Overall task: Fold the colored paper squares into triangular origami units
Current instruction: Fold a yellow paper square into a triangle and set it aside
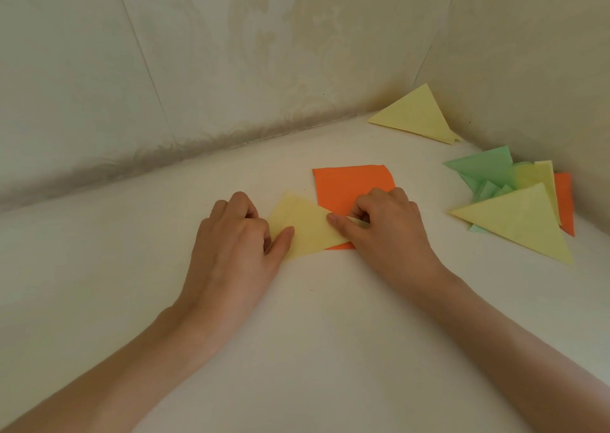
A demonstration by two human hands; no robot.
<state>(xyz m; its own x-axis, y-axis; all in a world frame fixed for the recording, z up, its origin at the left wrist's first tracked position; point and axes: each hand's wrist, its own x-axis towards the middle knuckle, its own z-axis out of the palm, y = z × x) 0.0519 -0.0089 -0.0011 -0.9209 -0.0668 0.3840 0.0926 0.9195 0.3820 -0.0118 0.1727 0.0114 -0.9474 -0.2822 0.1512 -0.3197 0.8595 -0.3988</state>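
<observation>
The yellow paper (307,229), folded to a triangle-like shape, is held flat between both hands near the middle of the surface (132,251). The left hand (237,237) is set on the paper's left end: its thumb is stretched out and pressed onto the lower left edge, while the fingers are curled in above it, and the paper's left corner is hidden beneath them. The right hand (386,224) is closed on the paper's right end: the thumb is laid along the top of the sheet, the fingers are curled tight beside it, and a sliver of pale paper is seen pinched between them. The yellow paper is partly laid over an orange square (350,185), which lies flat just behind it and is also touched by the right hand; a strip of orange shows under the yellow paper's lower right edge. Well to the right, a pile (515,198) of folded pieces is gathered against the wall (231,52): green pieces at the back, a large yellow triangle on top in front, and an orange piece at the far right. Farther back, in the corner, a single yellow triangle (416,115) is propped against the wall.
</observation>
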